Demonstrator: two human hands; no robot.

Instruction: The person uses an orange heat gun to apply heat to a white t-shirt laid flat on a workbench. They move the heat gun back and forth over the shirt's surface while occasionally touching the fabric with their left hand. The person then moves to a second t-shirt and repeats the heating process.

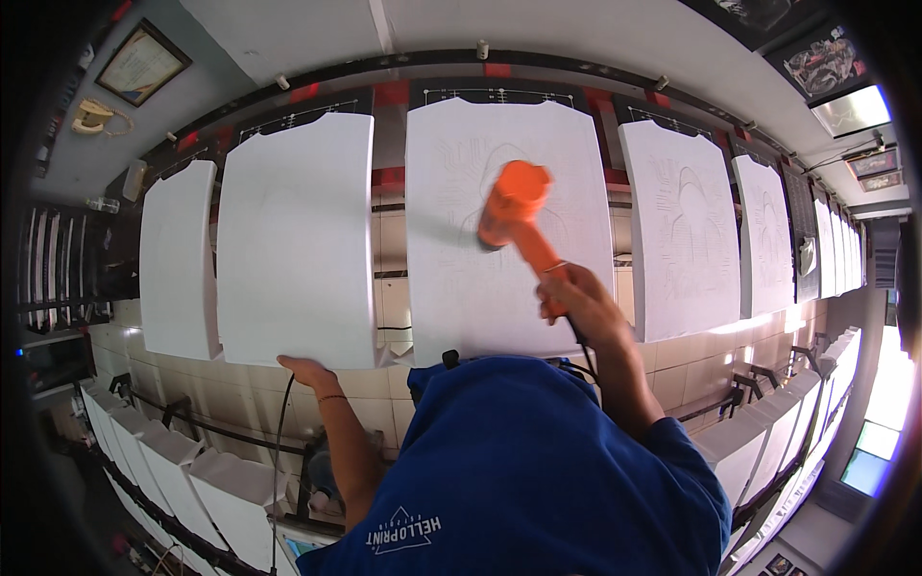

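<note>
Dryer (519, 197): plastic; white shirt (471, 312): matt, smooth cloth.

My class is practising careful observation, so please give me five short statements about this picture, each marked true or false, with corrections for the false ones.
1. The right hand holds an orange blower. True.
2. The blower is over the white panel at the far left of the row. False: it is over the middle panel.
3. The left hand is also on the blower. False: it is at the lower edge of the left-hand panel, the next one left of the middle.
4. The panel just right of the middle one bears a faint line design. True.
5. The person's shirt is plain white all over. False: it is blue.
</note>
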